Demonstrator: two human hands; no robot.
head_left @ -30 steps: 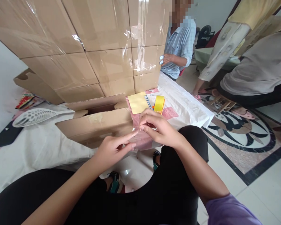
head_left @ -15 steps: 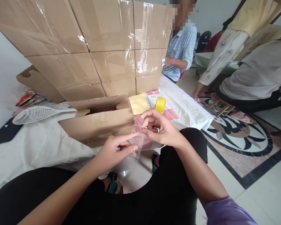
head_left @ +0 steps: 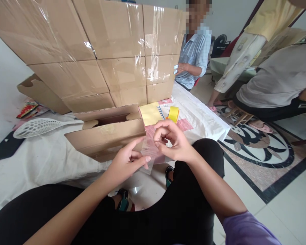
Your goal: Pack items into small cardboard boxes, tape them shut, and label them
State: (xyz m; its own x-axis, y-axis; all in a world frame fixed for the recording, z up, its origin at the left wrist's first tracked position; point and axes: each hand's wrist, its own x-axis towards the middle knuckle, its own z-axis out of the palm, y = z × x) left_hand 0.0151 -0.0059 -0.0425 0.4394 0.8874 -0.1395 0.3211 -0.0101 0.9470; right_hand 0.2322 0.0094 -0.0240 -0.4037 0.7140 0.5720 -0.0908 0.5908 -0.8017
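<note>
- Clear plastic film: located between the two hands, just beside the near right corner of the open carton; its lower part hangs down by the left thumb. Its full outline is hard to make out.
- Left hand: index finger extended, thumb set wide apart from it, other fingers curled. It is at the film; whether it grips it, I cannot tell.
- Right hand: thumb and index finger bent toward each other with a narrow gap, at the film's right side. A firm hold cannot be confirmed.
- Open carton: on the white-covered table, top flaps raised, near the left hand.
- Yellow notepad: flat on the table, right of the carton, blue marks along its right side.
- Yellow-and-orange item: beside the notepad, beyond the right hand.
- Carton stack: behind the open carton, faced with shiny tape.
- White perforated paddle: left of the open carton, handle toward it.
- Co-worker in a blue shirt: at the stack's right edge, one hand against it.
- Person in a grey top: seated on a low stool, far right.
</note>
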